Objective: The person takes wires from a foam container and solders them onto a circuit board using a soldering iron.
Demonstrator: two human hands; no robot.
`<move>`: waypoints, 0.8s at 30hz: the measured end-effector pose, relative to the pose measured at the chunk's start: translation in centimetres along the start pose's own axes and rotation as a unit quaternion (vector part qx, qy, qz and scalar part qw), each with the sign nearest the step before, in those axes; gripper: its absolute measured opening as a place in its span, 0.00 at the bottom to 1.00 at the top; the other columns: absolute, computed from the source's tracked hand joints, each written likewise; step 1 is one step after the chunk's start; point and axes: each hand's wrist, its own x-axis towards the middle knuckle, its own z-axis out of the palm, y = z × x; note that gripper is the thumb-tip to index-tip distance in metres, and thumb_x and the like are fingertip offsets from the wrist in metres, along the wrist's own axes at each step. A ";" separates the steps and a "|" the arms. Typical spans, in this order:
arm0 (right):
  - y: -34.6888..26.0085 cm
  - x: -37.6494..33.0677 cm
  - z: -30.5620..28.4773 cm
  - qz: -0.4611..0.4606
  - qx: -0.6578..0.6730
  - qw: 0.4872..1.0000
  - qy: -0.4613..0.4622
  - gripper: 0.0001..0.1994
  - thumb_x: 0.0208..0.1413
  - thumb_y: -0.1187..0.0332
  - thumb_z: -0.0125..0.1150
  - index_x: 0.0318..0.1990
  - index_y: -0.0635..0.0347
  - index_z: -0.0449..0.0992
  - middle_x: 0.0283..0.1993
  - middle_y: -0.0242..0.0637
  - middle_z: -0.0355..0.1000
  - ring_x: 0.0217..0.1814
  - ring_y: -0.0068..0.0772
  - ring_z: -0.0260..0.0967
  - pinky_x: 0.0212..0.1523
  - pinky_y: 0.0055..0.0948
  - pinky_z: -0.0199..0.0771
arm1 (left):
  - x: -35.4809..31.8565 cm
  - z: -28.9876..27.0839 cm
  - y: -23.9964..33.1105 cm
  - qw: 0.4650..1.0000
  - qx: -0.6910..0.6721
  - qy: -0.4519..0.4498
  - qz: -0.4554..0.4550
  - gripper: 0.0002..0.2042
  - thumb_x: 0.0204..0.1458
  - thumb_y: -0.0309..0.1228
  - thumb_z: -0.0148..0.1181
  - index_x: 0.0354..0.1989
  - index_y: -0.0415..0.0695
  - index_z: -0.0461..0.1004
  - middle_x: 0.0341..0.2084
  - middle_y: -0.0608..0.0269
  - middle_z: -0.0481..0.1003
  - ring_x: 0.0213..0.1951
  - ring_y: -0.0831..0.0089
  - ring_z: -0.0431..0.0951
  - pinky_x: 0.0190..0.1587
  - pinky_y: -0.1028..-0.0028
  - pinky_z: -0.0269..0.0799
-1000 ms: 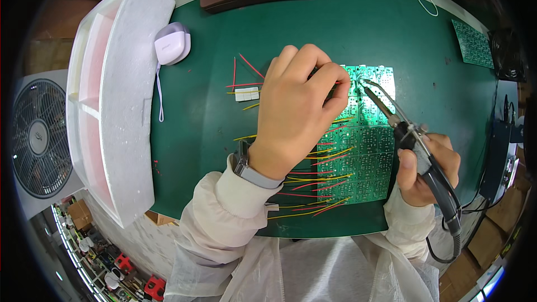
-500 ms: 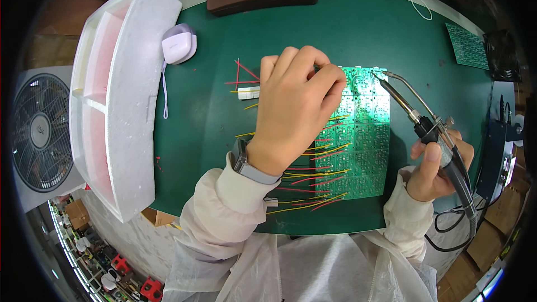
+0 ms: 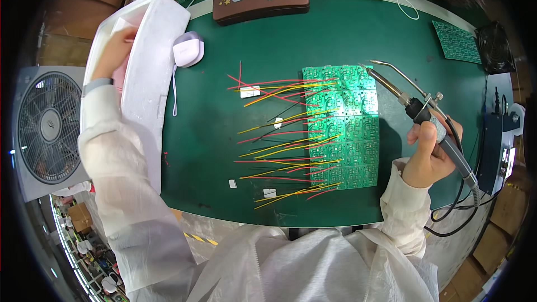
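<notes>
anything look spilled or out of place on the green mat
Small red scraps lie loose on the green mat beside the white foam box, like litter. Off the upper left of the circuit board, red wires cross askew, unlike the neater rows below.

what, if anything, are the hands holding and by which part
The right hand holds the soldering iron by its grey grip. The left hand is in the white foam box; whether it holds anything cannot be told.
</notes>
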 end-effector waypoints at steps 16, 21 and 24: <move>-0.3 -0.1 0.0 0.103 0.007 0.995 0.014 0.12 0.45 0.73 0.58 0.35 0.69 0.65 0.24 0.37 0.66 0.19 0.20 0.62 0.20 0.15 0.63 | -0.9 -0.8 7.3 0.952 -0.176 0.249 0.016 0.11 0.49 0.31 0.50 0.38 0.39 0.72 0.24 0.64 0.73 0.27 0.81 0.70 0.31 0.84 0.64; 0.3 -1.9 -0.5 0.085 0.052 0.995 0.029 0.16 0.44 0.73 0.58 0.41 0.67 0.62 0.25 0.39 0.67 0.20 0.21 0.63 0.21 0.17 0.64 | -8.4 5.5 23.5 0.956 -0.233 0.163 0.075 0.05 0.46 0.23 0.49 0.31 0.40 0.70 0.26 0.65 0.72 0.26 0.81 0.69 0.29 0.80 0.64; 0.4 -2.8 -0.9 0.081 0.044 0.996 -0.019 0.17 0.44 0.73 0.59 0.41 0.66 0.62 0.25 0.38 0.66 0.21 0.22 0.63 0.22 0.17 0.64 | -10.2 11.6 26.2 0.951 -0.232 0.108 0.173 0.03 0.41 0.23 0.56 0.26 0.41 0.70 0.22 0.63 0.69 0.23 0.72 0.68 0.28 0.77 0.62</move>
